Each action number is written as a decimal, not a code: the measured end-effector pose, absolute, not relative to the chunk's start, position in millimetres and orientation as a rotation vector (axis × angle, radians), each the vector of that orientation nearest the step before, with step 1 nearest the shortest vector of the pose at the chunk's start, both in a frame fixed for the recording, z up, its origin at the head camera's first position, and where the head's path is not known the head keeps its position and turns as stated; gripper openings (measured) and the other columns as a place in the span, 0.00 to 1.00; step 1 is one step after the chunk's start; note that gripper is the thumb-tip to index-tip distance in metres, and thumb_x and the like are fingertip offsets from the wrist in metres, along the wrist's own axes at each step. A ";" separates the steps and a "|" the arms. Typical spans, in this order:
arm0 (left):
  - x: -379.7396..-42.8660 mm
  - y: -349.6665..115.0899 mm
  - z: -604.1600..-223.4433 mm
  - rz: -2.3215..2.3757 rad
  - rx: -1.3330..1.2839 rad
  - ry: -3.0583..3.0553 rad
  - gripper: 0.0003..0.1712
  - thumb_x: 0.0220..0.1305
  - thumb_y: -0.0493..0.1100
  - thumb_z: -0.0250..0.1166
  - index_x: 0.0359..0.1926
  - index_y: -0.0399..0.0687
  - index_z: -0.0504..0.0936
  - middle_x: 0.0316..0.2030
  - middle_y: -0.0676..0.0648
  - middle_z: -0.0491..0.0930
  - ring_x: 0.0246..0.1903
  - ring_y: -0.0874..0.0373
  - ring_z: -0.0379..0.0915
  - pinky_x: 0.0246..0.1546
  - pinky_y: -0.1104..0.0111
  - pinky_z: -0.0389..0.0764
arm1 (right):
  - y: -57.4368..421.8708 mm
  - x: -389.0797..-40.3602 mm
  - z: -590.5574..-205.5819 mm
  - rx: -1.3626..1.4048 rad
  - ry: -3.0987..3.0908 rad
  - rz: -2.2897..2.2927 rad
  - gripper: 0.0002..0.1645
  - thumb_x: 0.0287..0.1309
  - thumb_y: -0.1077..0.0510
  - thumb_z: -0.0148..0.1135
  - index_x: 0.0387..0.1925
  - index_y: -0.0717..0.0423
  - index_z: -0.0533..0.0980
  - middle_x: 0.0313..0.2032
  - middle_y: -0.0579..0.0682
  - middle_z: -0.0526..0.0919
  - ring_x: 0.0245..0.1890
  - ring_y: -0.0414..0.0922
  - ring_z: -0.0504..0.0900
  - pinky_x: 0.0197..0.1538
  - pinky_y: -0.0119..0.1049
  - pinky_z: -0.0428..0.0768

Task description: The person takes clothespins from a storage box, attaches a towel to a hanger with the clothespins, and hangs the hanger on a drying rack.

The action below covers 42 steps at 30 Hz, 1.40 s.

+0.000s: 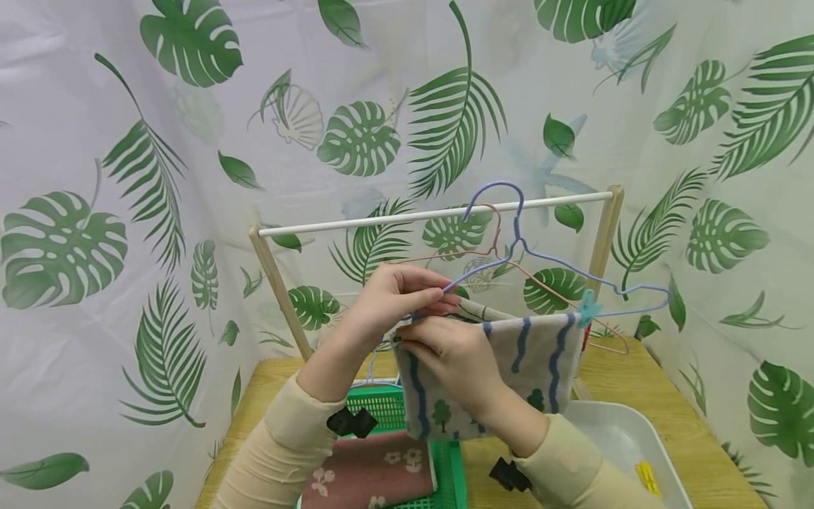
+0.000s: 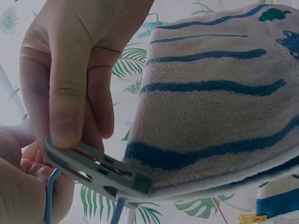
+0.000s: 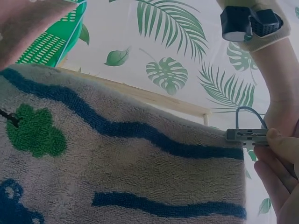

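The towel (image 1: 540, 353) hangs below a blue hanger (image 1: 518, 227), held up in front of me, pale with wavy blue stripes and green trees. Its far top corner is caught by a turquoise peg (image 1: 588, 308) at the hanger's other end. At the near corner, my right hand (image 1: 458, 353) pinches a grey peg (image 3: 245, 136) between thumb and fingers, its nose over the towel's edge; whether it bites fully on cloth and wire, I can't tell. My left hand (image 1: 402, 293) grips the hanger's near arm just above that corner.

I judge the cloth light, soft and floppy, with a napped face that shouldn't slip in the fingers, though it would sag wherever it isn't supported. The top corner, close against the wire, is the best place to take it. The hanger looks thin and light, apt to swing if held loosely; its sloping arm gives a firm hold.

Behind it, a pink hanger (image 1: 499, 226) has its hook at the white rod (image 1: 381, 220). Lower down, on the wooden tabletop (image 1: 693, 424), a green basket (image 1: 456, 474) holds a pink cloth (image 1: 381, 474) with pale flowers, and to the right a white tray (image 1: 610, 424) contains yellow pegs (image 1: 647, 478).
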<state>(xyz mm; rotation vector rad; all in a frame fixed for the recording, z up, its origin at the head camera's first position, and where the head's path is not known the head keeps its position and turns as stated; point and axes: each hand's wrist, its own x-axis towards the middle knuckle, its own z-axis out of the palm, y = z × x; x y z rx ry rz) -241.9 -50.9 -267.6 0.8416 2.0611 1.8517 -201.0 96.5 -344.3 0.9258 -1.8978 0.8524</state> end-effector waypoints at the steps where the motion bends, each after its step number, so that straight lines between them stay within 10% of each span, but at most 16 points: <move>1: -241.7 -50.6 -267.4 1.851 0.841 2.062 0.16 0.76 0.30 0.61 0.59 0.23 0.82 0.47 0.30 0.90 0.38 0.66 0.90 0.51 0.63 0.91 | 96.2 -200.6 -344.4 0.926 -1.902 0.832 0.10 0.50 0.65 0.81 0.36 0.54 0.89 0.34 0.46 0.93 0.36 0.43 0.92 0.41 0.34 0.89; 42: -243.9 -53.5 -275.9 1.864 0.806 2.058 0.16 0.76 0.31 0.62 0.59 0.23 0.82 0.46 0.32 0.91 0.38 0.66 0.90 0.58 0.50 0.88 | 87.0 -196.0 -363.4 0.834 -1.912 0.762 0.15 0.55 0.65 0.79 0.45 0.58 0.89 0.39 0.50 0.93 0.40 0.45 0.92 0.43 0.37 0.89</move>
